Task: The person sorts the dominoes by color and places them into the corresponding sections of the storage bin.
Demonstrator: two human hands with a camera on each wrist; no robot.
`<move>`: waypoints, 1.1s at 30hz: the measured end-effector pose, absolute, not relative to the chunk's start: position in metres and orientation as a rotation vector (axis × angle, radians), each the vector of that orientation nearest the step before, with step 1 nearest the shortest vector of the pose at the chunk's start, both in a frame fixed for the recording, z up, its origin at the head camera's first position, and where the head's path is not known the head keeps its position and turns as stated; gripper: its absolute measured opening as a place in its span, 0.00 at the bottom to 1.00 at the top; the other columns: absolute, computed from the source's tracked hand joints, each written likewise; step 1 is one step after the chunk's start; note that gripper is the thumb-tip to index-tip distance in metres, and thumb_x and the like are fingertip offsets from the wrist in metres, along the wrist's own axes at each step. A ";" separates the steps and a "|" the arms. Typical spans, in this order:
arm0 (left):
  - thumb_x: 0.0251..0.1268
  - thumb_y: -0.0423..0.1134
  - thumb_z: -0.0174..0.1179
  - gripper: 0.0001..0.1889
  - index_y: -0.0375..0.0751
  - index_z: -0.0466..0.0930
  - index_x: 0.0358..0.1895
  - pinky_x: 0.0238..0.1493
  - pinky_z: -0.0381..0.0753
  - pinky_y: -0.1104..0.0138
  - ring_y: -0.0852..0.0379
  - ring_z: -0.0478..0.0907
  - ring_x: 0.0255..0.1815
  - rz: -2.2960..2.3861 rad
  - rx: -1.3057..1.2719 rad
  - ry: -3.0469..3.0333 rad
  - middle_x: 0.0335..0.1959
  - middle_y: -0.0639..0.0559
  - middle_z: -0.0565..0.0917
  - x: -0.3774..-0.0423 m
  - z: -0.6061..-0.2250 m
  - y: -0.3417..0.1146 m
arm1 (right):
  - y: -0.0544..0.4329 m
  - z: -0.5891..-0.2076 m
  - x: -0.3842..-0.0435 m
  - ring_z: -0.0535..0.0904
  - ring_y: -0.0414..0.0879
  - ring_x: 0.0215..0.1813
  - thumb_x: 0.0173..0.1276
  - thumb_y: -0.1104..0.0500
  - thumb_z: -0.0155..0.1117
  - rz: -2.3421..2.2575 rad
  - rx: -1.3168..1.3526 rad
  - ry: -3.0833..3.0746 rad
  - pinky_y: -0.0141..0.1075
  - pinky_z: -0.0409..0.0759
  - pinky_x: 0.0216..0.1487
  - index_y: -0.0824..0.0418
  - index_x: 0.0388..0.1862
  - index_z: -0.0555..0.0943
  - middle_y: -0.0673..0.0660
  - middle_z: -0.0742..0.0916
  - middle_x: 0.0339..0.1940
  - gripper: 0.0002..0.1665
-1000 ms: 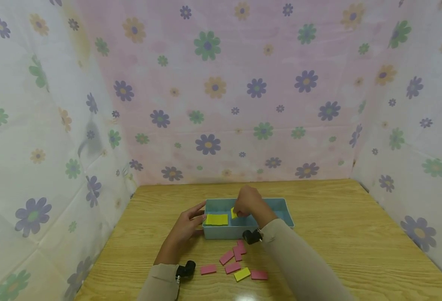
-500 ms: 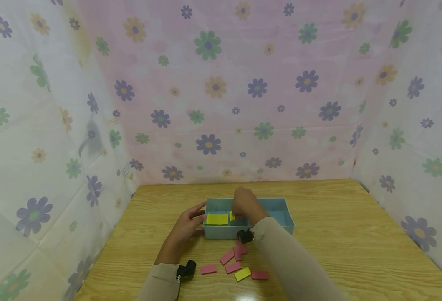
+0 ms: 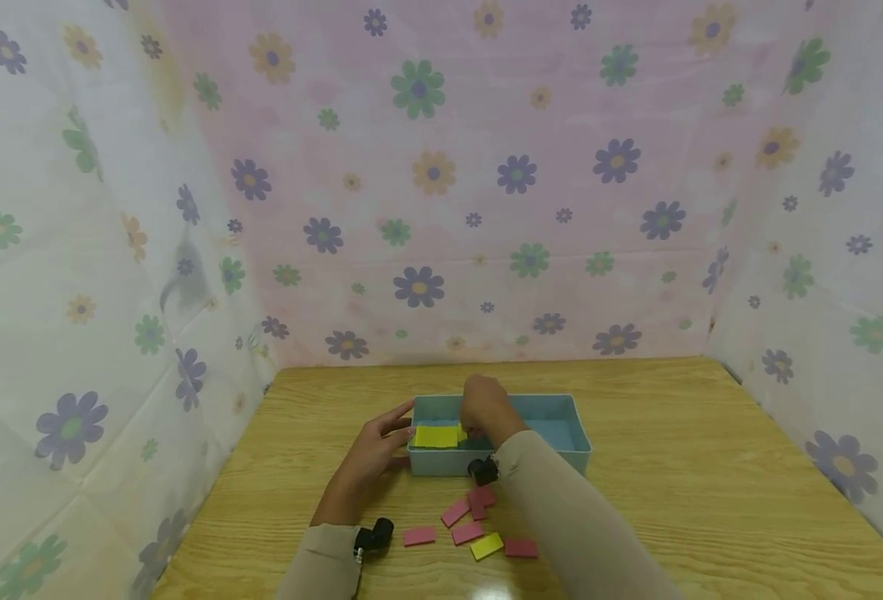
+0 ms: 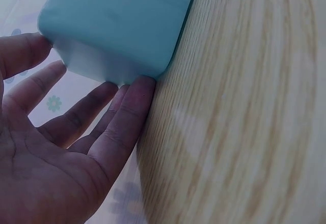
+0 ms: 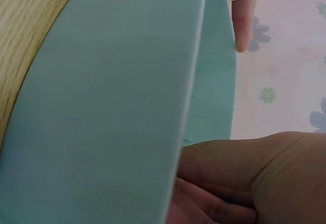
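Yellow tiles (image 3: 437, 437) between left hand (image 3: 372, 450) — fingers straight — and right hand (image 3: 489, 408); the latter's grip hidden

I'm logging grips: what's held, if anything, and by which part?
The left hand grips nothing, just touching the blue bin at its left end. The right hand is inside it; any hold there cannot be told.

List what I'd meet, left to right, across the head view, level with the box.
White floral cloth, wooden table, left hand, yellow rectangular tiles in the blue rectangular box, right hand, the box's right end, more table, more white floral cloth.
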State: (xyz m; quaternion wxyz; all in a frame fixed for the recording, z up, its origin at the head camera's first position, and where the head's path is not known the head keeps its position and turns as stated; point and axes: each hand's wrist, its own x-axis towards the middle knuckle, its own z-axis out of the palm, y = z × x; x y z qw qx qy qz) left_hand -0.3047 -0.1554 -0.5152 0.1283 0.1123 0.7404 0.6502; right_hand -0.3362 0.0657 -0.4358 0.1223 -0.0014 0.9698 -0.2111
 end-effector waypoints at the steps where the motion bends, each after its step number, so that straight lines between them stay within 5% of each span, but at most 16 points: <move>1: 0.82 0.36 0.52 0.29 0.54 0.62 0.82 0.57 0.85 0.45 0.33 0.74 0.71 1.892 0.332 2.154 0.75 0.31 0.68 -0.305 -0.515 -0.155 | 0.066 -0.437 -0.337 0.86 0.49 0.20 0.58 0.71 0.77 -0.613 -0.002 2.832 0.35 0.79 0.17 0.67 0.29 0.87 0.58 0.87 0.18 0.05; 9: 0.82 0.37 0.53 0.29 0.54 0.61 0.82 0.57 0.85 0.46 0.33 0.73 0.71 1.889 0.333 2.150 0.76 0.32 0.68 -0.304 -0.515 -0.155 | 0.068 -0.438 -0.336 0.89 0.52 0.26 0.69 0.69 0.64 -0.629 -0.020 2.824 0.34 0.75 0.15 0.70 0.37 0.86 0.61 0.89 0.22 0.05; 13: 0.82 0.38 0.53 0.30 0.55 0.60 0.82 0.58 0.85 0.46 0.33 0.71 0.73 1.886 0.333 2.140 0.77 0.32 0.66 -0.304 -0.515 -0.156 | 0.070 -0.434 -0.329 0.81 0.51 0.21 0.73 0.67 0.55 -0.794 -0.031 2.741 0.36 0.72 0.18 0.66 0.33 0.81 0.59 0.84 0.24 0.09; 16: 0.82 0.39 0.53 0.30 0.56 0.61 0.82 0.58 0.85 0.46 0.33 0.71 0.73 1.892 0.338 2.127 0.77 0.32 0.66 -0.304 -0.516 -0.157 | 0.070 -0.431 -0.320 0.80 0.53 0.29 0.76 0.61 0.56 -0.933 -0.043 2.631 0.43 0.80 0.27 0.70 0.48 0.79 0.63 0.83 0.40 0.12; 19: 0.82 0.40 0.54 0.30 0.56 0.61 0.82 0.58 0.85 0.46 0.33 0.72 0.72 1.899 0.350 2.121 0.77 0.32 0.66 -0.305 -0.516 -0.158 | 0.071 -0.430 -0.315 0.84 0.60 0.50 0.78 0.53 0.59 -1.031 -0.054 2.536 0.53 0.87 0.46 0.72 0.73 0.68 0.68 0.78 0.67 0.33; 21: 0.82 0.41 0.55 0.30 0.57 0.61 0.82 0.58 0.85 0.46 0.33 0.73 0.71 1.898 0.353 2.118 0.76 0.32 0.67 -0.305 -0.517 -0.158 | 0.070 -0.431 -0.313 0.81 0.63 0.61 0.78 0.48 0.59 -1.077 -0.056 2.488 0.58 0.85 0.54 0.69 0.81 0.60 0.68 0.71 0.77 0.42; 31: 0.82 0.41 0.55 0.29 0.56 0.62 0.81 0.58 0.85 0.46 0.34 0.74 0.71 1.881 0.351 2.133 0.76 0.33 0.67 -0.306 -0.517 -0.159 | 0.067 -0.437 -0.314 0.81 0.59 0.60 0.79 0.46 0.57 -1.099 -0.086 2.499 0.55 0.84 0.54 0.70 0.76 0.68 0.67 0.76 0.73 0.38; 33: 0.82 0.41 0.55 0.29 0.55 0.62 0.82 0.58 0.85 0.46 0.34 0.74 0.71 1.881 0.358 2.137 0.76 0.32 0.67 -0.306 -0.517 -0.159 | 0.067 -0.437 -0.314 0.80 0.54 0.53 0.79 0.47 0.57 -1.112 -0.097 2.504 0.53 0.81 0.54 0.71 0.72 0.71 0.66 0.79 0.66 0.35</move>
